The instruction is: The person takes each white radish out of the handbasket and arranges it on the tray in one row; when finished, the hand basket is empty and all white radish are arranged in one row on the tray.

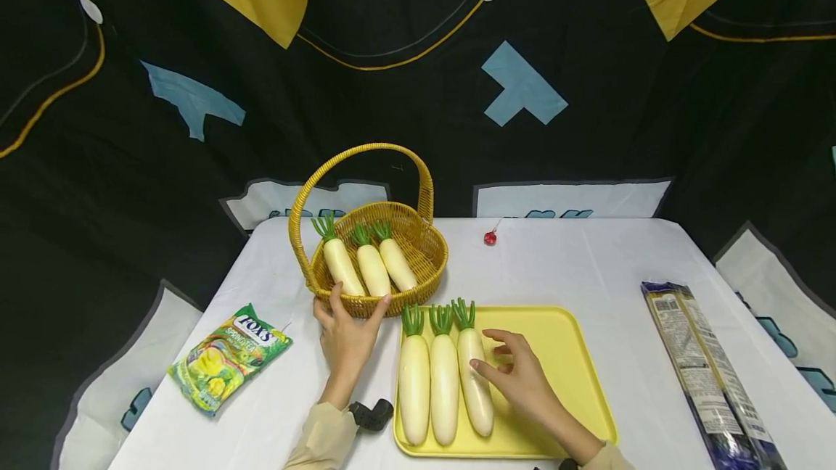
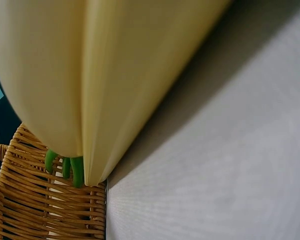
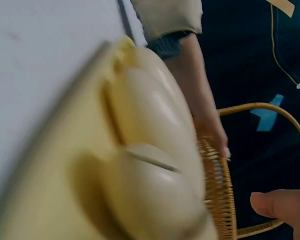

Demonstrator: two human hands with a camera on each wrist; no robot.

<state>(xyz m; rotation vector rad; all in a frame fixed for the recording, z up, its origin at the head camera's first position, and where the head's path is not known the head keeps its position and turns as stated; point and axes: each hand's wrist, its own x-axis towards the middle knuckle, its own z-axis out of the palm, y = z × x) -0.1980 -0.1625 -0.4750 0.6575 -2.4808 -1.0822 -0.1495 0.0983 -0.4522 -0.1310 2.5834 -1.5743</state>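
Note:
My left hand has its thumb and fingers spread against the front rim of a wicker basket. Inside the basket lie three white radishes with green tops. Three more white radishes lie side by side on a yellow tray. Over the tray, my right hand is beside the rightmost radish, its thumb tip overlapping it in the head view and its fingers loosely bent. In the right wrist view, its thumb stands apart from the radish.
A green candy bag lies on the white table left of my left hand. Long dark packaging lies at the right. Near the back edge sits a small red item. The basket's tall handle arches above it.

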